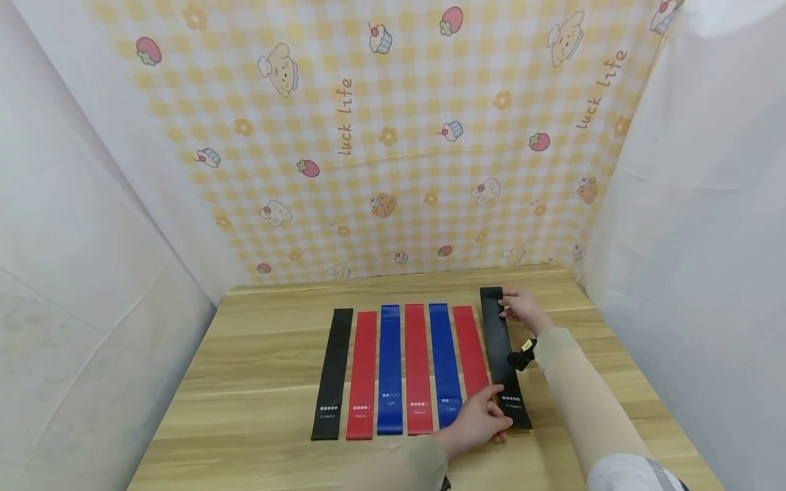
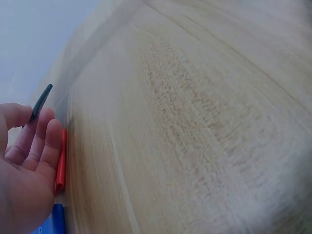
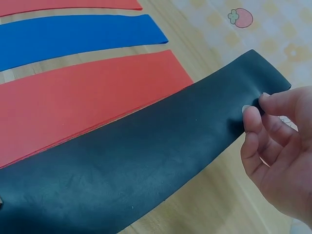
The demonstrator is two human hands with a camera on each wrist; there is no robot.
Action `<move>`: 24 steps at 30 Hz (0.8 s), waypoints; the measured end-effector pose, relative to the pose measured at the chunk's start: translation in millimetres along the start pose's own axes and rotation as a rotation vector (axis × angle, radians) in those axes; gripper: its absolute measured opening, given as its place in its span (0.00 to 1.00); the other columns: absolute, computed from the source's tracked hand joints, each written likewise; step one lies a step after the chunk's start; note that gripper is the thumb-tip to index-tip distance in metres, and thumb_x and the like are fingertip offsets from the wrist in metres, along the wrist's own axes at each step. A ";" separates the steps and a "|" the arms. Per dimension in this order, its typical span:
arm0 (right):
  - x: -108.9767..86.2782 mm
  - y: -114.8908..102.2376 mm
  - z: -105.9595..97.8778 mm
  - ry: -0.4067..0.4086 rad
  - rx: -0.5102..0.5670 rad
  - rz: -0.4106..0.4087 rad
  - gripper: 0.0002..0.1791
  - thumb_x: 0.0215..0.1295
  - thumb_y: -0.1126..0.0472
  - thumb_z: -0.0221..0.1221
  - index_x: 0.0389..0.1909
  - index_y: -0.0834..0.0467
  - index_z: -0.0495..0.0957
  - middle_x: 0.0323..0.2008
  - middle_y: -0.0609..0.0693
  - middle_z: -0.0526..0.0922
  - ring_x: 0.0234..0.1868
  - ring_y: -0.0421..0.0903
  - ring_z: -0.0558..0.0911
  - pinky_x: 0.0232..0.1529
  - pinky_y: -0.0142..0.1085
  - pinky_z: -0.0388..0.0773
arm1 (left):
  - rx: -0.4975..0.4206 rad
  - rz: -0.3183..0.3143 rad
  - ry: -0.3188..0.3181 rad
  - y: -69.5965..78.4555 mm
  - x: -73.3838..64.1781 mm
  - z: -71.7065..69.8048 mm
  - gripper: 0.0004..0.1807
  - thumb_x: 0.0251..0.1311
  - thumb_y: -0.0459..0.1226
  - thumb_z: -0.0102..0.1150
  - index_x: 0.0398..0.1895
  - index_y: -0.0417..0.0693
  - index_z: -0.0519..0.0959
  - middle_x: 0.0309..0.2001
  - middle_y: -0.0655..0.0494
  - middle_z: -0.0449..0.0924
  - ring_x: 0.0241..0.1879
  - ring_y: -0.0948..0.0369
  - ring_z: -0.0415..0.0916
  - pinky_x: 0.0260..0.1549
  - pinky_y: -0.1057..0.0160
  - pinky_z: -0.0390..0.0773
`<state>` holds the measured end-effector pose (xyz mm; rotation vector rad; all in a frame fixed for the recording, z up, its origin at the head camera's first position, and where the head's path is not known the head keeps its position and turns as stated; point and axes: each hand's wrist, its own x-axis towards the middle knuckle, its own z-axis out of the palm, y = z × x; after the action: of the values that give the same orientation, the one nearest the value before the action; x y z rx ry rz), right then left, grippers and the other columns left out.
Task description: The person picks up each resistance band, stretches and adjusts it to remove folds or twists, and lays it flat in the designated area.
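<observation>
At the right end of a row of flat resistance bands, both hands hold a black resistance band [image 1: 500, 348] marked X-Heavy. My left hand [image 1: 474, 423] pinches its near end; in the left wrist view the thumb lies on one side of the black band [image 2: 42, 102] and fingers on the other. My right hand [image 3: 280, 151] pinches the right edge near the far end, with thumb and fingertips on the black rubber. The far end looks raised. Just left of it lies a red band [image 1: 471, 348], partly hidden by my left hand.
Further left, side by side, lie a blue band [image 1: 443, 354], a red band [image 1: 417, 368], another blue band [image 1: 389, 361], another red band [image 1: 362, 368] and a black band [image 1: 333, 375]. The wooden table [image 1: 258, 382] meets a checked cloth [image 1: 399, 184] behind and white sheets at both sides.
</observation>
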<state>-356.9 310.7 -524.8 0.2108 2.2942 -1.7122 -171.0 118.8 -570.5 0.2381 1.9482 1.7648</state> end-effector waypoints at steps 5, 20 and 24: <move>1.5 3.2 -1.1 0.002 -0.007 0.002 0.31 0.73 0.67 0.47 0.72 0.71 0.50 0.65 0.71 0.61 0.29 0.41 0.79 0.43 0.41 0.78 | 0.013 0.001 0.013 -3.6 2.9 2.3 0.33 0.56 0.25 0.64 0.66 0.45 0.68 0.23 0.57 0.77 0.17 0.59 0.77 0.17 0.64 0.78; 2.5 11.4 1.5 -0.012 -0.006 0.003 0.30 0.74 0.67 0.44 0.72 0.72 0.48 0.66 0.73 0.59 0.29 0.41 0.79 0.32 0.33 0.76 | 0.141 0.008 0.051 -11.0 6.8 8.2 0.27 0.55 0.26 0.65 0.61 0.46 0.74 0.20 0.60 0.75 0.13 0.64 0.74 0.14 0.67 0.76; 4.6 14.8 2.2 -0.011 -0.006 0.001 0.30 0.74 0.67 0.44 0.72 0.72 0.48 0.66 0.73 0.59 0.28 0.41 0.79 0.32 0.33 0.76 | 0.146 -0.006 0.034 -9.2 6.3 7.9 0.20 0.57 0.27 0.64 0.54 0.46 0.80 0.19 0.59 0.76 0.13 0.64 0.73 0.14 0.67 0.77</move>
<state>-356.9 312.7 -540.4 0.2014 2.2910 -1.7012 -170.9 127.3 -581.2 0.2541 2.1027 1.6342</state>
